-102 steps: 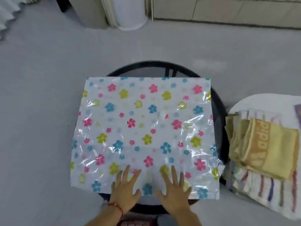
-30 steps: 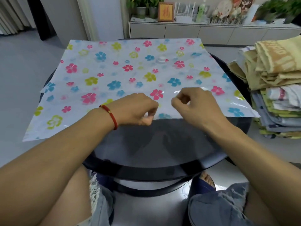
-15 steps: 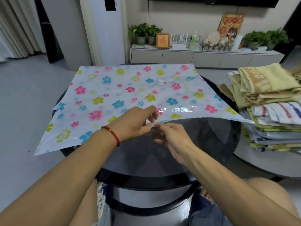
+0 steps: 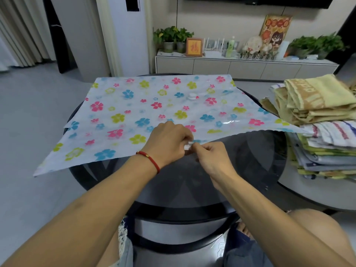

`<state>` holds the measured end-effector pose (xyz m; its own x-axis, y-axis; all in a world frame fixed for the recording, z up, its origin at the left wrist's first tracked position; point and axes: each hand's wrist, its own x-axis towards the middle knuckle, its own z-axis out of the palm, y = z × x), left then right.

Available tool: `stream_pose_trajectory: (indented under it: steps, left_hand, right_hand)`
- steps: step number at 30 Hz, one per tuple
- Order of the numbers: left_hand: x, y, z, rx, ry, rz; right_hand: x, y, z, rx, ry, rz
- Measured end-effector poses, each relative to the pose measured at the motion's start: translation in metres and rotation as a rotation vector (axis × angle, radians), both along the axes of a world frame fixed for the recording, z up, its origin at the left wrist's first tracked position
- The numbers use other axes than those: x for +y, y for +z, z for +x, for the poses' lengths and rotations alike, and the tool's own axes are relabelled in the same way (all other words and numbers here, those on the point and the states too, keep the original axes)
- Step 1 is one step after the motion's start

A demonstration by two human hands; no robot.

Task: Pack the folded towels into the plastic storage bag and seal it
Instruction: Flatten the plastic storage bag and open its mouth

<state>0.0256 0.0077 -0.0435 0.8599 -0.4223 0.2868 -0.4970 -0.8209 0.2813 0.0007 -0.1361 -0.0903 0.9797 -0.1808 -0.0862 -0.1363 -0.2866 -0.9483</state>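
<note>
A flat plastic storage bag [image 4: 134, 112] printed with pink, blue and green flowers lies across a round dark glass table [image 4: 192, 189]. A small white valve [image 4: 192, 96] sits on its top face. My left hand [image 4: 169, 143], with a red cord on the wrist, pinches the middle of the bag's near edge from above. My right hand [image 4: 212, 157] pinches the same edge just to the right and below. Their fingertips meet on a small white piece at that edge. A pile of folded towels [image 4: 323, 132] stands to the right, a yellow one on top.
The towel pile rests on a second light round table [image 4: 308, 193] beside the glass one. A low white cabinet [image 4: 246, 66] with plants and ornaments runs along the far wall. My knees show under the table's near rim. Grey floor lies to the left.
My hands have gone from flat on the bag to pinching its near edge. The edge is lifted a little off the glass. The camera has tilted up towards the room.
</note>
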Motion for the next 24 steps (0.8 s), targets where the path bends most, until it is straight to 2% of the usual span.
stream_pose_trajectory:
  steps: [3,5,7,9,11,13,14,17,20,24]
  left_hand:
    - [-0.004,-0.001,0.000,-0.094,0.084,-0.012]
    - [-0.002,0.002,0.008,-0.177,0.168,-0.101]
    - [0.002,0.002,0.014,-0.174,0.148,-0.198]
    - [0.002,-0.002,0.012,-0.116,0.057,-0.217]
    - [0.001,-0.005,0.004,-0.098,-0.050,-0.197]
    - [0.004,-0.007,0.003,-0.098,-0.169,-0.164]
    - [0.005,-0.008,0.005,-0.091,-0.197,-0.121]
    - [0.003,-0.011,0.008,-0.057,-0.226,0.003]
    - [0.000,-0.010,0.011,-0.105,-0.190,0.000]
    - [0.011,-0.003,0.029,-0.157,0.006,-0.070]
  right_hand:
    - [-0.004,0.002,-0.001,0.020,0.017,-0.053]
    - [-0.004,0.005,-0.008,0.076,0.073,-0.116]
    - [-0.006,0.004,-0.013,0.059,0.109,-0.200]
    - [-0.013,0.005,-0.018,-0.123,0.111,-0.530]
    - [-0.019,0.009,-0.023,-0.421,0.068,-0.874]
    - [-0.026,0.015,-0.027,-0.704,0.132,-0.902]
    - [-0.030,0.017,-0.028,-0.765,0.193,-0.907]
    - [-0.045,0.021,-0.019,-0.623,0.320,-1.040]
    - [-0.046,0.014,-0.024,-0.495,0.325,-1.237]
    - [-0.032,-0.008,-0.044,-0.311,0.379,-1.132]
